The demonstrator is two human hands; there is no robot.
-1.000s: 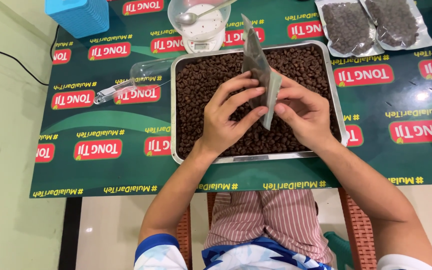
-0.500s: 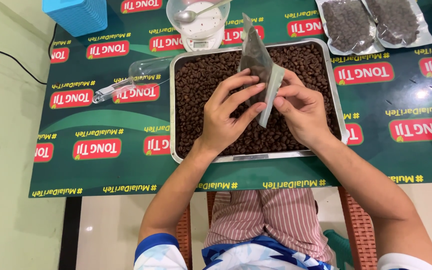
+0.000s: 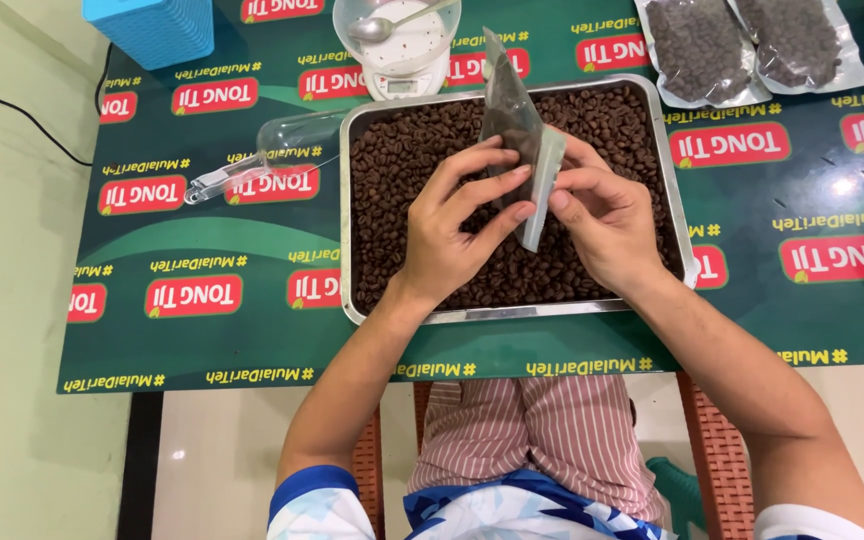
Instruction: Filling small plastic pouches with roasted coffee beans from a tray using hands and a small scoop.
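A clear plastic pouch [image 3: 514,120] stands on edge above a metal tray [image 3: 347,240] full of dark coffee beans [image 3: 402,170]. My left hand [image 3: 457,225] pinches the pouch's lower edge from the left. From the right, my right hand [image 3: 607,220] grips the same edge, thumb and fingers pressed on it. Both hands hover over the middle of the tray. The pouch looks dark in its upper part; how much it holds I cannot tell.
A clear plastic scoop [image 3: 272,150] lies left of the tray. Behind the tray sits a small scale with a bowl and spoon [image 3: 397,35]. Two filled bean pouches [image 3: 752,45] lie at the back right, a blue box [image 3: 152,25] at the back left.
My hands and the pouch hold nearly the same place; the fingers shifted slightly along the pouch's lower edge.
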